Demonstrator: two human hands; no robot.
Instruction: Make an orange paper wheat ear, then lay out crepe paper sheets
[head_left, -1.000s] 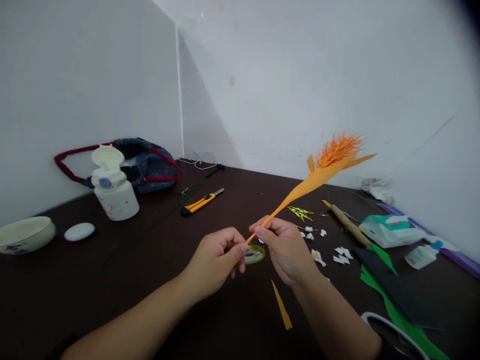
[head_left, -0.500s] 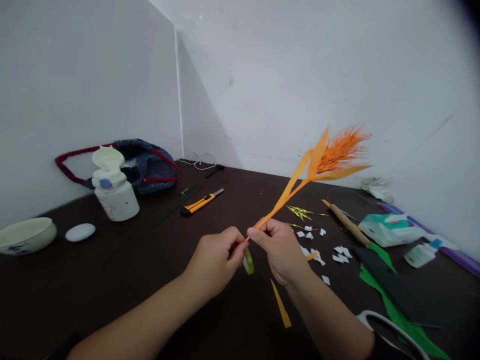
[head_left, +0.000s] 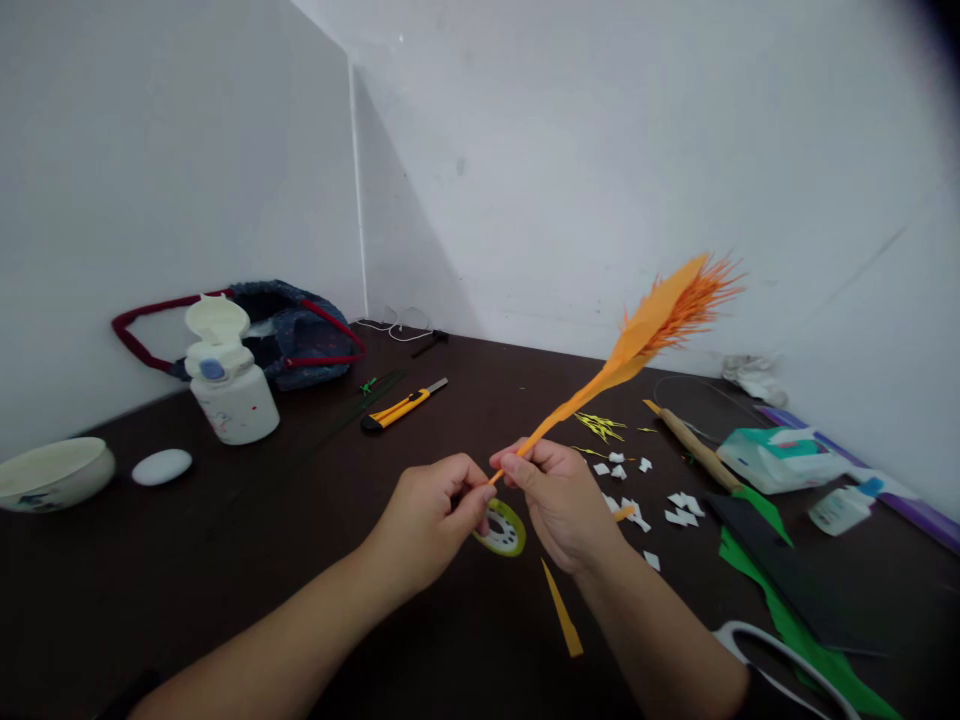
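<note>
An orange artificial wheat ear (head_left: 652,315) with flat orange leaves slants up to the right over the table. My right hand (head_left: 559,500) pinches its stem (head_left: 551,422) between thumb and fingers. Lower down, my left hand (head_left: 431,520) is closed on the bottom end of the same stem. Just beneath the left fingertips is a yellow-green tape roll (head_left: 504,530) with a white, holed hub; whether those fingers also hold it I cannot tell. A loose orange pointed strip (head_left: 562,610) lies on the table below my right hand.
White paper bits (head_left: 682,508) and yellow pieces (head_left: 598,427) lie right of my hands. Beyond are a wooden-handled tool (head_left: 694,445), glue bottle (head_left: 844,510), green sheet (head_left: 780,600) and white-handled scissors (head_left: 787,655). Leftward are a yellow cutter (head_left: 401,408), white bottle (head_left: 236,395) and bowl (head_left: 56,475).
The wheat ear has turned about its stem, so a leaf now covers much of the head. The tape roll has swung from edge-on to nearly face-on. Both hands stay almost in place.
</note>
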